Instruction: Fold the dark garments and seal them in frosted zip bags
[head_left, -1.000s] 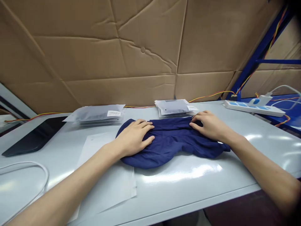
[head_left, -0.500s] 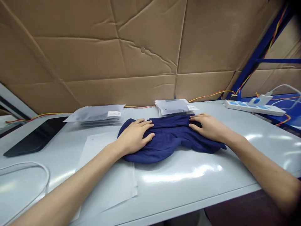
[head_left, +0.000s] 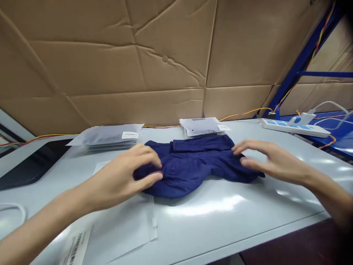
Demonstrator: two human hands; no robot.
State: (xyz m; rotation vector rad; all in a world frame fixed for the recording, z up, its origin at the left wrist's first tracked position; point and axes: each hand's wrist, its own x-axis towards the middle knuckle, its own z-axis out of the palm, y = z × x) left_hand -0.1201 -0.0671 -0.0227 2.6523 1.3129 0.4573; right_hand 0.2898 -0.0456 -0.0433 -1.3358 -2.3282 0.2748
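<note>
A navy blue cloth garment [head_left: 190, 162] lies spread on the table, with a folded band along its far edge. Its exact kind I cannot tell. At its left end is my left hand [head_left: 132, 169], fingers curved and thumb apart, with nothing visibly gripped. My right hand [head_left: 271, 160] hovers by the right end, open, its fingertips close to the cloth. Whether either hand touches the fabric is unclear. Under my left forearm is a clear plastic bag [head_left: 129, 228], partly beneath the garment. A white barcode label sheet [head_left: 75, 246] sits near the front left.
Frosted packets with labels [head_left: 110, 136] are stacked at the back left; a smaller stack [head_left: 202, 126] is behind the garment. A dark tablet-like slab [head_left: 30, 165] lies at the left. A power strip [head_left: 295, 127] with cables is at the back right. Cardboard [head_left: 165, 73] stands behind the table.
Both hands, earlier flat on the garment, have lifted and moved outward: my left hand to the left, my right hand to the right. The barcode label has come into sight.
</note>
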